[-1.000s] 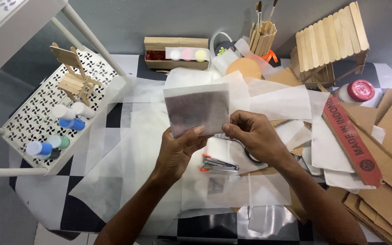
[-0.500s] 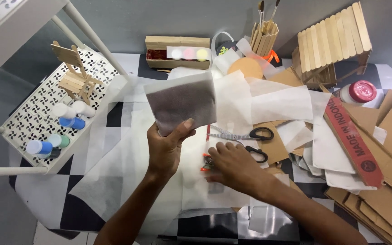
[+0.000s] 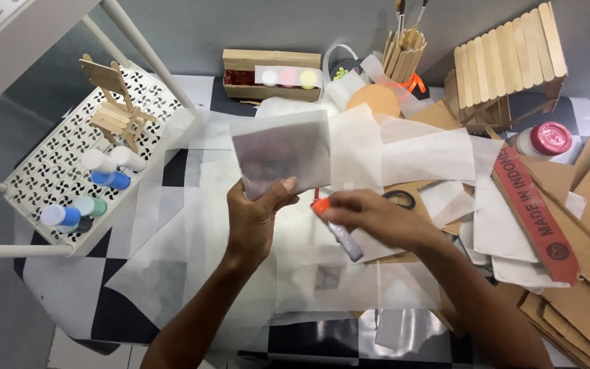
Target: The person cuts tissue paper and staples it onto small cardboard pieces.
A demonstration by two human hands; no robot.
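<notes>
While half a second ago flat on the papers, right hand (image 3: 377, 219) now lifted, closed round an orange-tipped grey knife (image 3: 339, 229) just beside the translucent sheet (image 3: 283, 152); sheet pinched upright in left hand (image 3: 253, 222), above the paper-strewn table (image 3: 172, 171), seemingly readied for a cut

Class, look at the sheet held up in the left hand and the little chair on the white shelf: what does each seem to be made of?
The sheet in the left hand looks like thin matte paper, perhaps tracing or wax paper: it is see-through and greyish and bends softly. The little chair looks like bare pale wood, probably flat craft sticks: separate slats show, unpainted.
</notes>
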